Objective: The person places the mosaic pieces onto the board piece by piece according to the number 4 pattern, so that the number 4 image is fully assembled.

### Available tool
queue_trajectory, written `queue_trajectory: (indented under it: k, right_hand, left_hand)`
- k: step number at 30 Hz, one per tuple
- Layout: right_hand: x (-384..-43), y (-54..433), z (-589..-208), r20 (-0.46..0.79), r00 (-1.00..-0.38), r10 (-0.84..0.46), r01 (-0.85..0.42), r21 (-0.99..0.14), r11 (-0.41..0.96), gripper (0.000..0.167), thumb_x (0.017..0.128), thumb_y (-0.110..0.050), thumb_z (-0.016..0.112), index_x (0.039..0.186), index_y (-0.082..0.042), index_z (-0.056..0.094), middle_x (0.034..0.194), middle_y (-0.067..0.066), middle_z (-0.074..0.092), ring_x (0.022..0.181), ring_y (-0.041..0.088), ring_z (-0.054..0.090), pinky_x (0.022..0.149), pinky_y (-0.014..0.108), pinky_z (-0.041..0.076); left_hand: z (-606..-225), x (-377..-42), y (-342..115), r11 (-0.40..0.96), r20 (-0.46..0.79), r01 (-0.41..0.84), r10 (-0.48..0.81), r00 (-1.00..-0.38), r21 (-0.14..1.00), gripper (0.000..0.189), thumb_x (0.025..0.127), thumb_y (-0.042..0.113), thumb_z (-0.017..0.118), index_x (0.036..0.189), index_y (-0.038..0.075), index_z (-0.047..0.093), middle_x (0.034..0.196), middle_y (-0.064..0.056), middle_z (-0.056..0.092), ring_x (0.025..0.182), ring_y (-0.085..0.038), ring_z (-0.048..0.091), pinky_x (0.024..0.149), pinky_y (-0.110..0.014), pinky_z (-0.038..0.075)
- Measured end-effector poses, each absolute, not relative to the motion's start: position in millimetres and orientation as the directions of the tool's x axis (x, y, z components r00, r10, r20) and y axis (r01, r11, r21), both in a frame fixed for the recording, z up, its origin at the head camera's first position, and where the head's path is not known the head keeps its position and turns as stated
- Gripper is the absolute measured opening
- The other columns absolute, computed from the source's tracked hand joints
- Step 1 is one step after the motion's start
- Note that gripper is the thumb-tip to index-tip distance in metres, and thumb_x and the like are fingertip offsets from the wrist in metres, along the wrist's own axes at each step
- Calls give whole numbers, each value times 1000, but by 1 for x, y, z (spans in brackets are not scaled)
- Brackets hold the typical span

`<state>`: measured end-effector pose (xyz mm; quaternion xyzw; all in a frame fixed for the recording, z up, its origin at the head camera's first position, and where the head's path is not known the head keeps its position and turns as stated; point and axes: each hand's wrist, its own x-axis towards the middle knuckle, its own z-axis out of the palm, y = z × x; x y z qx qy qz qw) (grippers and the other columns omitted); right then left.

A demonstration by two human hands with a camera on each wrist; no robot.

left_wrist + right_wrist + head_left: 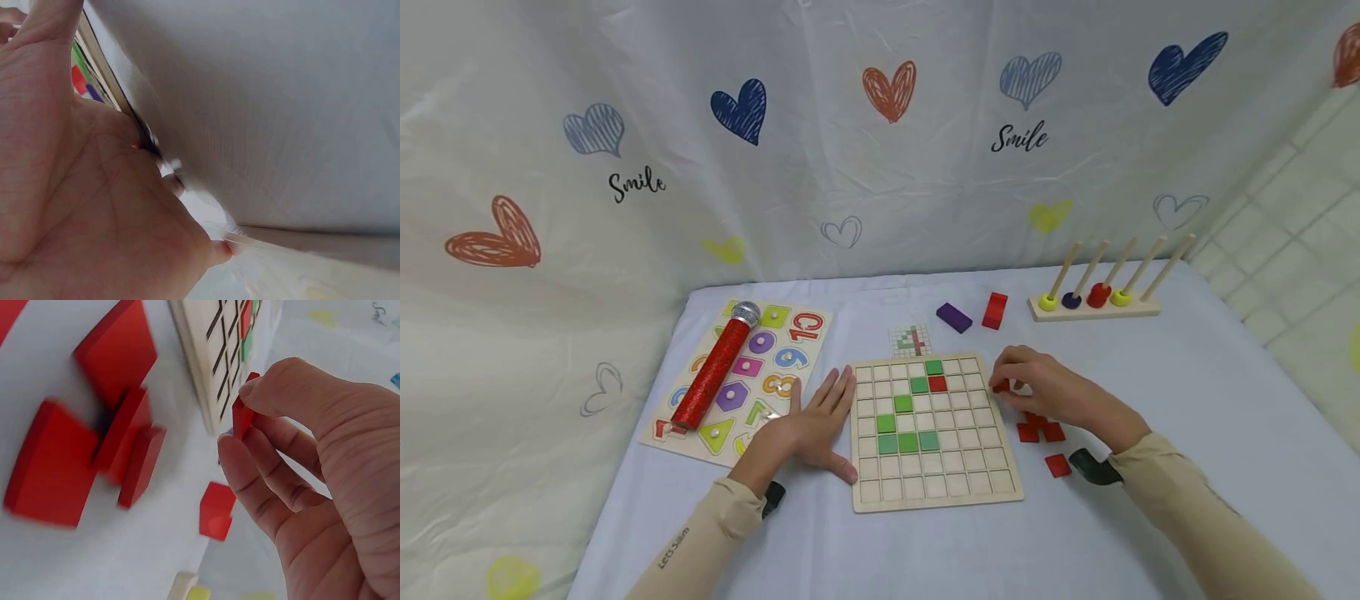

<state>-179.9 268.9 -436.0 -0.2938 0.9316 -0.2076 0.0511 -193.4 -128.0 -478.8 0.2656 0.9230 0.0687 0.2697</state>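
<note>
A wooden grid board (936,492) lies on the table, with several green tiles (903,403) and one red tile (937,383) in its squares. My left hand (816,429) rests at the board's left edge with its fingers spread. In the left wrist view its palm (106,212) fills much of the picture. Just off the board's right edge, my right hand (1041,387) pinches a red square tile (242,415) between thumb and fingers. Below that hand several loose red tiles (1028,432) lie in a small heap, with another red tile (1057,466) apart.
A small printed pattern card (910,340) lies behind the board. Farther back are a purple block (954,317) and red blocks (995,311). A peg stand with rings (1097,310) stands back right. A red toy microphone (711,375) lies on the number puzzle (808,367) at left.
</note>
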Motion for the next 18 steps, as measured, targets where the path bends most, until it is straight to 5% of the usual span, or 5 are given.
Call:
queue_trajectory:
  k: [18]
  right_hand:
    - [-196, 202, -446, 65, -718, -693, -642, -449, 622, 13, 93, -4, 82, 106, -9, 82, 111, 5, 68, 102, 18, 60, 86, 29, 62]
  left_hand:
    - [-481, -194, -130, 845, -453, 456, 535, -713, 281, 156, 69, 76, 87, 172, 13, -12, 180, -1, -25, 168, -28, -23, 122, -75, -25]
